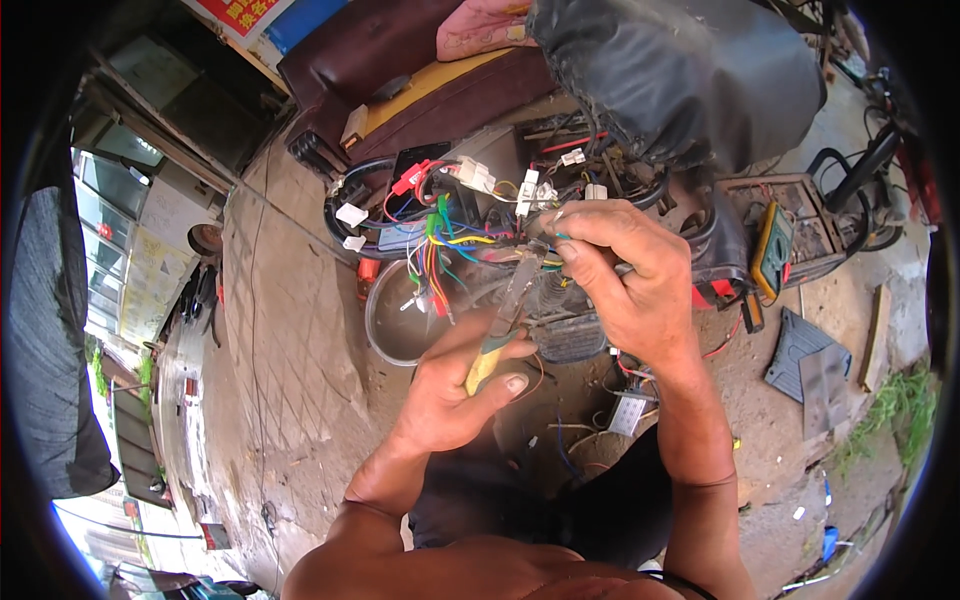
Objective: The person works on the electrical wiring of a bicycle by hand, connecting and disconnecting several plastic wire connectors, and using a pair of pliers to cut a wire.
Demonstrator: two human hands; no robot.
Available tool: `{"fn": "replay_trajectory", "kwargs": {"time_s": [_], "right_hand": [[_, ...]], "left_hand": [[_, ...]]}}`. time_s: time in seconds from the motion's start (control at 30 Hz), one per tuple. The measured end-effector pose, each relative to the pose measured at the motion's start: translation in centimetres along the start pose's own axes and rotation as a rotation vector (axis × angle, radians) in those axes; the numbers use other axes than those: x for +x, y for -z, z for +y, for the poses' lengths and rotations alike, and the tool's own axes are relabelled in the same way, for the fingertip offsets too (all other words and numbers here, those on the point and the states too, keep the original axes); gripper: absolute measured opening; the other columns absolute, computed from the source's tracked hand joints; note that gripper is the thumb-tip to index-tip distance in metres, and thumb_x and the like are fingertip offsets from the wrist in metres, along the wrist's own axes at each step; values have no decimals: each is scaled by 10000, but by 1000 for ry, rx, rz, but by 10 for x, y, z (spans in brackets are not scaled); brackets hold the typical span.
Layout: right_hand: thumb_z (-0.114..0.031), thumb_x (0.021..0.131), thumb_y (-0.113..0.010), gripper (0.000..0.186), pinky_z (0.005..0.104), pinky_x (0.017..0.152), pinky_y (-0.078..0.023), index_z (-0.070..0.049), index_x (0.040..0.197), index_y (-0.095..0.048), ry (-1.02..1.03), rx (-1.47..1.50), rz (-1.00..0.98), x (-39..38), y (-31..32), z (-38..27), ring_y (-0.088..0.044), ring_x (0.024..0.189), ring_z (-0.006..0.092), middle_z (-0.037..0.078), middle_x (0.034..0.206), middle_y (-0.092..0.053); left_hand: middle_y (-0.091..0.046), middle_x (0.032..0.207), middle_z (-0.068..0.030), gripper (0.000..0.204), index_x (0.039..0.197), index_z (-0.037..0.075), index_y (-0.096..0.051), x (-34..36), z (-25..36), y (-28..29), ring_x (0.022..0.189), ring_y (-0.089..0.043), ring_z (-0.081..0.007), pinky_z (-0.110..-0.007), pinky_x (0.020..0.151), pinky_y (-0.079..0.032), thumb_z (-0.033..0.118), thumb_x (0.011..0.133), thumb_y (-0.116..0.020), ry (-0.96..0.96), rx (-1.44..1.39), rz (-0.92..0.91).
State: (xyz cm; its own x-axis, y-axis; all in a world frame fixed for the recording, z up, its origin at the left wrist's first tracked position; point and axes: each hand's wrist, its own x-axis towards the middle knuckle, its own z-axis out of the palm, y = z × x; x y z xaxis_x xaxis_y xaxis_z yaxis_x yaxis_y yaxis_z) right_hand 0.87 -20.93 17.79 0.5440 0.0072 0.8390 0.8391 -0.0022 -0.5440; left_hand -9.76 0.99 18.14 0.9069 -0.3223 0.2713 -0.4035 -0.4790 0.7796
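Note:
My left hand (445, 390) is closed around a worn metal hand tool (515, 300) with a yellow and green grip. Seen edge-on, its exact kind is hard to make out. The tool's far end meets the wires just beside the fingertips of my right hand (635, 270). Those fingers are pinched together on a thin wire (558, 236), mostly hidden by them. To the left hangs a bundle of coloured wires (432, 250) bound with green. White plug connectors (475, 175) and a red connector (410, 178) lie above it, over the opened body of a scooter-like vehicle.
A black seat (690, 75) stands raised behind the wiring. A yellow-green multimeter (773, 250) rests at the right. Below are a metal box with wires (628, 412) and a grey ribbed panel (790, 355). A maroon sofa (440, 100) stands behind; a round basin (400, 325) is left.

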Motion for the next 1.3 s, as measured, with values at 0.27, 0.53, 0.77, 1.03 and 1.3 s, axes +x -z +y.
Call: {"fn": "replay_trajectory", "kwargs": {"time_s": [0.27,0.53,0.77,1.03,1.3], "right_hand": [[-14,881,-763,151,345,690,-560,18,1025,-731,-42,17,-6,1,-3,0,-712,798,262,155,964,-742],[-42,861,-757,98,399,666,-555,-16,939,-703,11,-160,-137,5,-1,-12,-688,770,336,117,879,-685],[-59,865,-740,80,441,653,-531,-31,884,-669,-6,-222,-198,3,3,-14,-647,737,358,118,835,-631],[-74,888,-723,82,444,639,-516,-31,912,-658,-120,-137,-222,5,2,-18,-641,728,363,137,837,-623],[-61,878,-693,52,444,629,-514,-30,892,-654,-61,-148,-223,5,6,-12,-635,707,362,137,805,-619]], "left_hand": [[-638,1366,-197,343,1205,-14,-727,11,15,3,1270,-603,-346,-438,1086,-450,148,904,-751,58,202,58],[-567,1422,-246,353,1224,-16,-716,17,27,-5,1300,-562,-400,-451,1095,-444,101,893,-751,61,423,194],[-618,1315,-221,241,1081,-15,-735,18,17,-8,1182,-607,-383,-436,1028,-478,75,860,-767,29,496,209],[-687,1131,-172,166,973,-20,-724,16,1,3,1045,-641,-262,-394,928,-505,134,914,-745,73,53,45],[-667,1172,-154,192,1070,-6,-744,20,12,-1,1054,-642,-271,-380,921,-514,125,931,-727,93,152,29]]}}
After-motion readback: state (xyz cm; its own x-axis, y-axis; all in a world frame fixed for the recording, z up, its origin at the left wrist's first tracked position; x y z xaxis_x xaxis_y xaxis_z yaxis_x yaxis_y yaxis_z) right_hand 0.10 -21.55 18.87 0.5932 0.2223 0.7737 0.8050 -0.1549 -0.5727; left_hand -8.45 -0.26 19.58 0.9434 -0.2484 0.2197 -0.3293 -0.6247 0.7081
